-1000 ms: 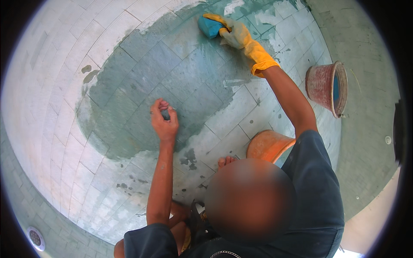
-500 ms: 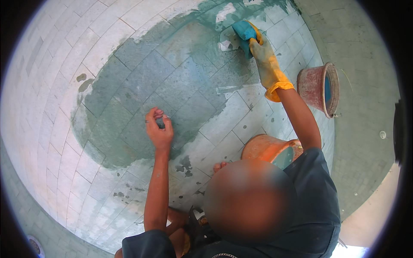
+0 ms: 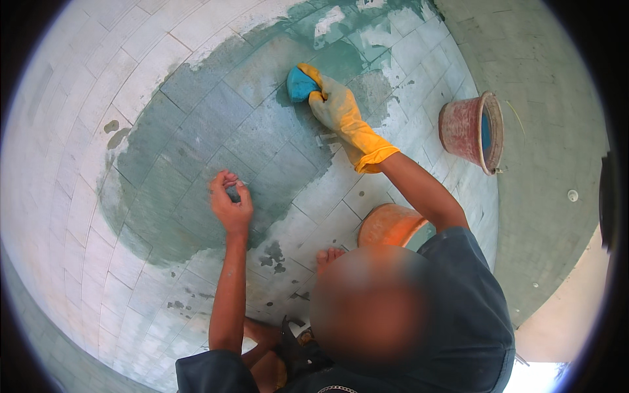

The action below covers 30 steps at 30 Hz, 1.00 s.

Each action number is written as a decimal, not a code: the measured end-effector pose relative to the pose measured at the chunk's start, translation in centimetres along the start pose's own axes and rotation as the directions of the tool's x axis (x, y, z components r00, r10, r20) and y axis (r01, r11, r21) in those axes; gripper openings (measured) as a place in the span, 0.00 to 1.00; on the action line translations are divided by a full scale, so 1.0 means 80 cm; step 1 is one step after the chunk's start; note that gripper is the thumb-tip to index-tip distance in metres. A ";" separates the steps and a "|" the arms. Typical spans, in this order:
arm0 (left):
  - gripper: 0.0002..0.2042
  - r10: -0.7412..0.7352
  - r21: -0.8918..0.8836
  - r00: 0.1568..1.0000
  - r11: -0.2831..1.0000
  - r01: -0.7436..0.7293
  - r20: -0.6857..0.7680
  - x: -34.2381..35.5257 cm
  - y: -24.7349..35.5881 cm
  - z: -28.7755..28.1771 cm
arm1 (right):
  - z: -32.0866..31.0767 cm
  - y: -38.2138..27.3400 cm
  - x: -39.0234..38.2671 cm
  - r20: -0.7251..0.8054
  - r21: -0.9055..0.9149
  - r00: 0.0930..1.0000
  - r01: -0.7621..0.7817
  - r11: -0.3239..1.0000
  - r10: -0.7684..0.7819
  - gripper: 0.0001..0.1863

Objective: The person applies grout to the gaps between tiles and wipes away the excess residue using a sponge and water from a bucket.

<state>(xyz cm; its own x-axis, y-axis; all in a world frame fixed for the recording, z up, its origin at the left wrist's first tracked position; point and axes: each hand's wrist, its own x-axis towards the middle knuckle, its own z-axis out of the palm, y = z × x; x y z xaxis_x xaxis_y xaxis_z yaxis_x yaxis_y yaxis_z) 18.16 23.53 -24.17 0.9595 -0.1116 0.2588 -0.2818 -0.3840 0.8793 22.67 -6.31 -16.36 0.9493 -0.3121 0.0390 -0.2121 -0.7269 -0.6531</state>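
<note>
My right hand (image 3: 334, 108) wears a yellow and grey rubber glove and grips a blue sponge (image 3: 302, 85). The sponge is against the tiles at the upper part of a wet, green-tinted patch (image 3: 216, 131). My left hand (image 3: 230, 203) is bare, over the lower middle of the same patch. Its fingers curl loosely, with a gap between them and the thumb; I see nothing held there for certain. Beneath my right forearm stands an orange bucket (image 3: 388, 226), partly hidden, with greenish contents.
A worn reddish bucket (image 3: 462, 128) with blue inside lies to the right, its mouth facing right. Pale dry tiles (image 3: 85, 164) surround the patch, with dark wet spots (image 3: 275, 255) near my foot (image 3: 327, 257). Green smears lie at the top. A tiled surface (image 3: 544, 150) borders the right.
My right hand has swept the sponge left and somewhat nearer, and pale streaks at the top right now look different. My left hand keeps its curled pose. The whole view has shifted slightly.
</note>
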 end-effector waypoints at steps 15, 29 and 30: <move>0.16 -0.035 0.028 0.999 0.999 0.036 -0.018 -0.001 0.017 0.010 | -0.025 0.065 0.044 -0.243 -0.186 0.970 -0.034 0.982 -0.013 0.29; 0.18 0.007 0.067 1.000 0.998 -0.006 -0.013 0.000 0.000 -0.005 | -0.110 0.034 0.026 0.023 -0.242 0.910 -0.396 0.886 0.414 0.37; 0.18 0.004 0.059 1.000 0.998 -0.003 -0.013 0.000 0.000 -0.004 | -0.125 0.037 0.026 -0.051 -0.295 0.918 -0.390 0.873 0.393 0.38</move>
<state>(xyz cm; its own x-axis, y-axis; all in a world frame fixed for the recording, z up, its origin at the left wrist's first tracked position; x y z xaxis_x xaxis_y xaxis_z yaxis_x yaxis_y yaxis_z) 18.14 23.84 -24.01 0.9583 -0.1014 0.2672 -0.2842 -0.4373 0.8532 21.66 -15.26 -10.66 0.7763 -0.6035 -0.1821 -0.6235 -0.6928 -0.3623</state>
